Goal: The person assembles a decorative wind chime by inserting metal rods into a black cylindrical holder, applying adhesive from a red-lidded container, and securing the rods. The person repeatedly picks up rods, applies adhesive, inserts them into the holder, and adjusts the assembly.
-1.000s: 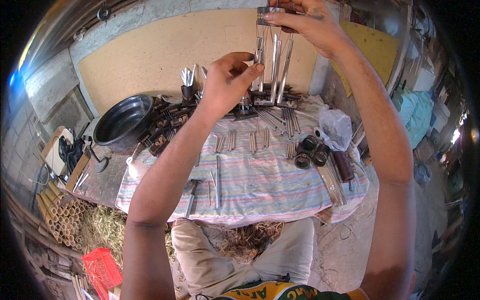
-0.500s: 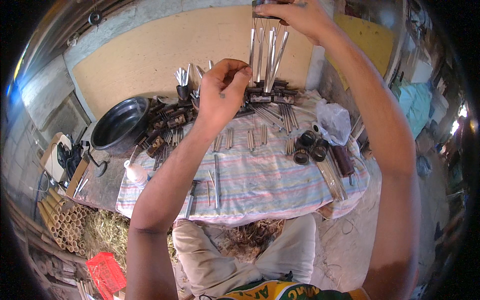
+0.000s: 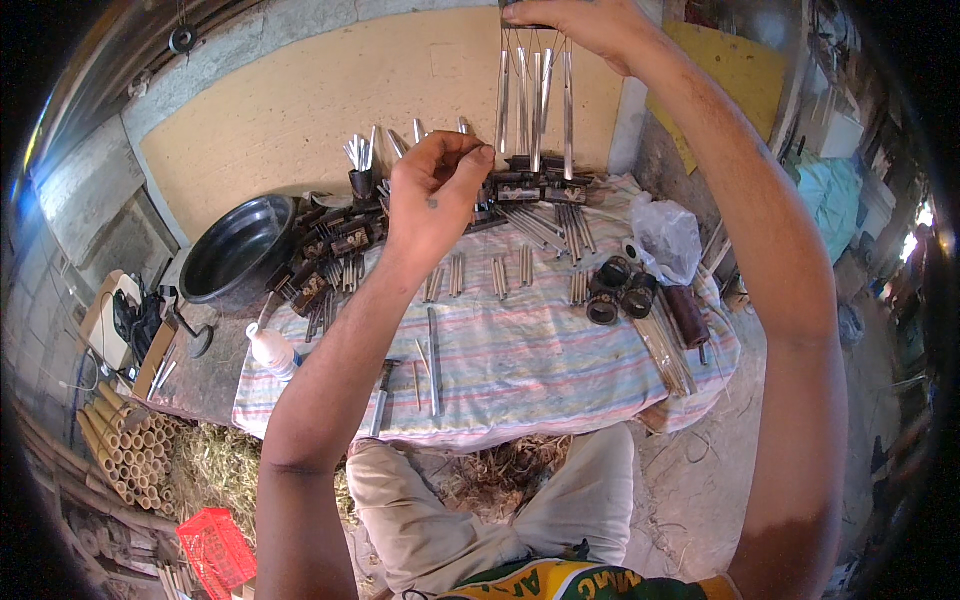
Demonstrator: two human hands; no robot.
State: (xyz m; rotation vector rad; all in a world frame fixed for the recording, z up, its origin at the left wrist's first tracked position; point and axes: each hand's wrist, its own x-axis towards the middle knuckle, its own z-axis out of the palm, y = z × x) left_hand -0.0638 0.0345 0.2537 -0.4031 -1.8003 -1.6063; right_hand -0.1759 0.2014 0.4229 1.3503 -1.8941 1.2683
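My right hand (image 3: 590, 25) is raised at the top of the view, gripping the top of a wind chime (image 3: 535, 95) whose several silver metal tubes hang down on thin strings. My left hand (image 3: 435, 195) is lifted in front of me, left of the tubes, fingertips pinched together near their lower ends; whether it pinches a string I cannot tell. Below lies a striped cloth (image 3: 540, 350) on a table, with small groups of metal tubes (image 3: 505, 275) laid out in rows.
A black bowl (image 3: 235, 250) sits at the table's left. Dark wooden pieces (image 3: 325, 250) and a cup of silver tubes (image 3: 360, 165) are at the back. Black rings (image 3: 620, 290), a plastic bag (image 3: 668, 235), a white bottle (image 3: 272, 352), bamboo sticks (image 3: 120, 450), a red crate (image 3: 215, 550).
My right hand has lifted the wind chime higher toward the top edge. My left hand has stayed near the tubes' lower ends, fingers pinched.
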